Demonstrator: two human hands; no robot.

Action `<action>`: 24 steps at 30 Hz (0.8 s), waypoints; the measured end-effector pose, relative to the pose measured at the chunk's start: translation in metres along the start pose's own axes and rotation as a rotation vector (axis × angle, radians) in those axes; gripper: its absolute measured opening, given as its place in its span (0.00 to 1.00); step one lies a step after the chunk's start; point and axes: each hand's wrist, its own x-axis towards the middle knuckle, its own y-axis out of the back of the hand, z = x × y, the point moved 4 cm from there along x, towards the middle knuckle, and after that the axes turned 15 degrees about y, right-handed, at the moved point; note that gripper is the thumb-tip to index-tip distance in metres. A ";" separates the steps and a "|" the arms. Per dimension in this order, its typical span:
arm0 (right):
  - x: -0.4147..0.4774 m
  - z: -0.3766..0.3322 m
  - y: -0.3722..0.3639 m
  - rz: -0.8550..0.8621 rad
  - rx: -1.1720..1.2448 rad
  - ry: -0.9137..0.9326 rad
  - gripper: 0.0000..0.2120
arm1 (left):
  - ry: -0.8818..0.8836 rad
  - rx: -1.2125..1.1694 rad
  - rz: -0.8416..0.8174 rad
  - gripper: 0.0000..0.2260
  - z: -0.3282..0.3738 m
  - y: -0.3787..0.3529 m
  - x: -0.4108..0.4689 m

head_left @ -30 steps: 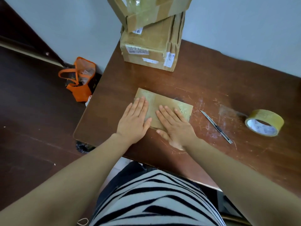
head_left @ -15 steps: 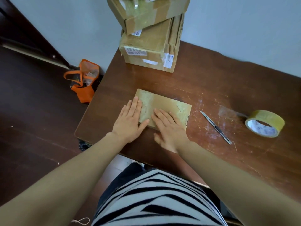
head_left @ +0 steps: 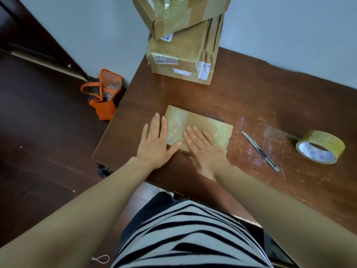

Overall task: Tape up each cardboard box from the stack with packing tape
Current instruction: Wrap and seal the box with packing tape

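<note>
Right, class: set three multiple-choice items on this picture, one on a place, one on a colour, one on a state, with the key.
1. Where is the tape roll? A on a shelf; B on the table, right of the knife; C on a chair.
2. What colour is the bag on the floor? A blue; B green; C orange.
3. How is the right hand? A flat on the flat box; B gripping the knife; C curled, holding nothing.
Key: B, it lies past the knife; C, its straps are orange; A, its fingers lie straight on the cardboard.
</note>
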 end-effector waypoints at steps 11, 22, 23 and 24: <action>0.005 0.004 0.003 -0.025 0.018 -0.097 0.42 | -0.289 0.132 0.107 0.37 0.005 -0.010 -0.002; 0.056 -0.015 0.038 0.126 0.055 0.016 0.29 | 0.445 -1.190 -0.099 0.23 -0.013 -0.001 0.002; 0.064 -0.018 0.029 0.054 0.034 0.048 0.29 | 0.524 -1.337 -0.154 0.22 -0.013 -0.007 0.005; 0.068 -0.018 0.021 -0.012 0.020 0.050 0.30 | 0.558 -1.433 -0.210 0.22 -0.015 -0.015 0.010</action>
